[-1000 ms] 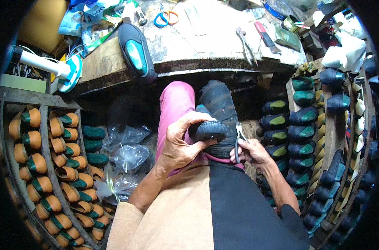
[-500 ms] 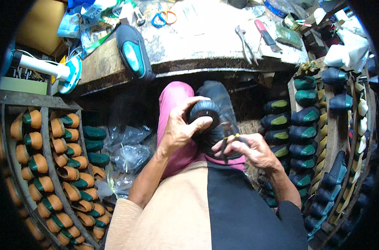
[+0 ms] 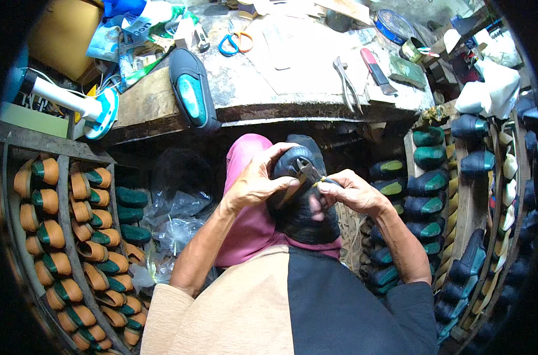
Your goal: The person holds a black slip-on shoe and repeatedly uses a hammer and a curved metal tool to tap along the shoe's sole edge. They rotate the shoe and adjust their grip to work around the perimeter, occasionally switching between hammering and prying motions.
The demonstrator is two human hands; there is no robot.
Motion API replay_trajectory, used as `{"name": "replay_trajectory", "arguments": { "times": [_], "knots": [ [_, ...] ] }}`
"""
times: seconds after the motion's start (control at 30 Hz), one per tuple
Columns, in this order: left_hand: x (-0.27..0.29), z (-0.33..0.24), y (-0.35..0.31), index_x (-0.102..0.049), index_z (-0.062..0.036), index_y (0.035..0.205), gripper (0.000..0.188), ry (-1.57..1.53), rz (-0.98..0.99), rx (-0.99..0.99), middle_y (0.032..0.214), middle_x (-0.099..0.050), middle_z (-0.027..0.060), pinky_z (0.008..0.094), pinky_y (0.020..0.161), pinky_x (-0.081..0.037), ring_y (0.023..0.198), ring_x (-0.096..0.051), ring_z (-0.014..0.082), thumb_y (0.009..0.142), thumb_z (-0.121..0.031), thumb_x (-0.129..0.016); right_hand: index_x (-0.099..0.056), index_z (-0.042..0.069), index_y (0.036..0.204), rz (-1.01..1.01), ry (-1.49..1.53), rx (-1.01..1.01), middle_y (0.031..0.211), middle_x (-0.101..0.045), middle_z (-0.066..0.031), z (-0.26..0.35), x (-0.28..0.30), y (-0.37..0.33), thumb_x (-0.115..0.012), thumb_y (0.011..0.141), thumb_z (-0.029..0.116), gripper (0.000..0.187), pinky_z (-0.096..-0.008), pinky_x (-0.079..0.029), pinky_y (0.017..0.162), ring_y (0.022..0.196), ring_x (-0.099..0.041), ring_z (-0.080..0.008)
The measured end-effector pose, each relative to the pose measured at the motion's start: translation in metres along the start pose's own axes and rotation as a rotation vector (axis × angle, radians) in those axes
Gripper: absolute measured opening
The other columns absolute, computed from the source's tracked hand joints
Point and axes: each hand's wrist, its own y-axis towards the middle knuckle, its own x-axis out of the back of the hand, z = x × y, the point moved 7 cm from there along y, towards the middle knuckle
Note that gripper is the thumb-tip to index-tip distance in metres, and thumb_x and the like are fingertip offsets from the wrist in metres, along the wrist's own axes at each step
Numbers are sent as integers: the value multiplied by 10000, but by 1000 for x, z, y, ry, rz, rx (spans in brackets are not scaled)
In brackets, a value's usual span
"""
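Observation:
A dark shoe (image 3: 291, 157) is held over my lap, its rounded end tilted up. My left hand (image 3: 254, 182) is closed round its left side, thumb across the near face. My right hand (image 3: 359, 190) grips a pair of pliers (image 3: 308, 172) by the handles. The metal jaws are at the shoe's near edge; whether they pinch it I cannot tell. Part of the shoe is hidden by my left fingers and the tool. Beneath lies a black covering (image 3: 319, 228) on my right thigh.
Ahead, the workbench (image 3: 257, 89) bears a dark shoe with a teal insole (image 3: 191, 97), scissors (image 3: 236, 44), another pair of pliers (image 3: 347, 86) and a red-handled knife (image 3: 377, 71). Racks of orange-brown shoes (image 3: 56, 234) stand left, dark shoes (image 3: 426, 204) right. Plastic bags (image 3: 174, 231) lie lower left.
My right hand has moved up and turned, bringing the pliers from beside the shoe to its near edge. My left hand keeps hold of the shoe, which is tilted differently.

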Motion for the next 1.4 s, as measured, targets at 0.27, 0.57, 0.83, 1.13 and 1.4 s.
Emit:
{"name": "replay_trajectory", "arguments": {
  "times": [0.27,0.57,0.83,1.13,1.4],
  "knots": [
    [35,-1,12,-578,-4,1582,697,29,-111,27,1397,-724,74,335,1182,-522,1309,-666,154,991,-141,-920,-637,1,1045,-661,-1219,585,948,-696,-207,100,30,40,-752,1086,209,241,-503,-603,751,837,-740,-418],
    [28,-29,-28,-739,-6,1341,382,-25,-435,37,1208,-812,46,320,1024,-605,1102,-761,130,1001,-78,-897,-730,-40,1284,-853,-1338,740,1198,-750,-336,128,27,170,-688,1083,381,468,-581,-612,824,962,-792,-407],
    [0,-38,-38,-787,-44,1273,419,80,-286,-46,1236,-808,68,361,1108,-574,1198,-742,179,889,-10,-953,-722,-29,936,-1091,-661,75,888,-748,-298,-84,155,96,-678,1097,387,448,-590,-552,787,849,-740,-515],
    [-19,-27,-11,-801,-53,1257,486,227,-111,40,1243,-799,81,381,1097,-582,1188,-750,207,816,4,-995,-801,-112,1040,-851,-741,-385,1082,-755,-401,-246,268,225,-649,956,325,470,-599,-594,960,1120,-762,-508],
    [-41,-24,16,-786,-19,1268,490,273,5,88,1283,-775,109,404,1115,-567,1235,-723,219,823,-22,-989,-762,-121,1030,-795,-607,-366,1000,-758,-351,-211,243,274,-674,989,304,436,-563,-581,891,1032,-769,-413]
  ]
}}
